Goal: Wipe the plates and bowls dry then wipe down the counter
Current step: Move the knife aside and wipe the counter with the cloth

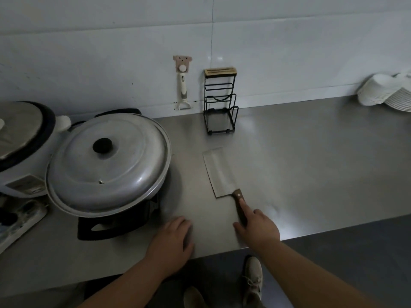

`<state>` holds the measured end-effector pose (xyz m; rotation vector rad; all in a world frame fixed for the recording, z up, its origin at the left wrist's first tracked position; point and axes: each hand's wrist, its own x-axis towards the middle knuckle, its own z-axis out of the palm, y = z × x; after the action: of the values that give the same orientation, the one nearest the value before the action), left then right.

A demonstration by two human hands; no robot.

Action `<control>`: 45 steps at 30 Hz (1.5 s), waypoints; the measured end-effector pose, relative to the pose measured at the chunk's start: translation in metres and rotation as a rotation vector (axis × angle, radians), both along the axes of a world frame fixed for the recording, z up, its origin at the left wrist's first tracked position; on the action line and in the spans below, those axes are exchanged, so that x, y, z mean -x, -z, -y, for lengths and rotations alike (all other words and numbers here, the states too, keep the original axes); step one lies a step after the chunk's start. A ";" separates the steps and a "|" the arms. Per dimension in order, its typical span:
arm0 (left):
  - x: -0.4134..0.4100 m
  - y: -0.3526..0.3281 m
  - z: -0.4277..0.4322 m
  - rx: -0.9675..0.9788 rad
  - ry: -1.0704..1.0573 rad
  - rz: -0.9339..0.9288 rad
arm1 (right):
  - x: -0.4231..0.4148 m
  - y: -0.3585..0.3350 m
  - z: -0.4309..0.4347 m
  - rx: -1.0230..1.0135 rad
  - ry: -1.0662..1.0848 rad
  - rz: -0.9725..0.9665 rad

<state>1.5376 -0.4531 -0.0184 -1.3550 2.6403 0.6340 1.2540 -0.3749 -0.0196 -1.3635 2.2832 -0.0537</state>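
A stainless steel counter (300, 163) runs across the view. Stacked white bowls (375, 90) and plates (400, 98) lean against the wall at the far right. A cleaver (220, 174) with a brown wooden handle lies flat near the counter's front. My right hand (258, 225) is on that handle, index finger stretched along it, thumb and other fingers around it. My left hand (173, 238) rests flat on the counter near the front edge, holding nothing. No cloth is in view.
A large pot with a metal lid (106, 163) sits on a black burner at the left, a white rice cooker (20, 147) behind it. A black wire knife rack (220, 103) stands by the wall, a peeler (183, 90) hanging beside it. A tray (20, 221) lies far left.
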 end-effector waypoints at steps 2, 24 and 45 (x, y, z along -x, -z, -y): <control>0.006 0.000 -0.001 0.012 0.020 -0.013 | 0.003 0.001 -0.003 0.006 0.007 0.000; 0.046 -0.032 0.024 0.171 -0.024 -0.053 | 0.018 -0.101 0.024 0.328 0.043 -0.067; 0.113 -0.106 0.118 0.270 -0.208 -0.125 | 0.087 -0.182 0.194 0.732 0.170 0.261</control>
<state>1.4250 -0.5714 0.0880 -1.7343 2.7869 0.4038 1.1669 -0.5689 0.1629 -1.3594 2.2236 -1.1465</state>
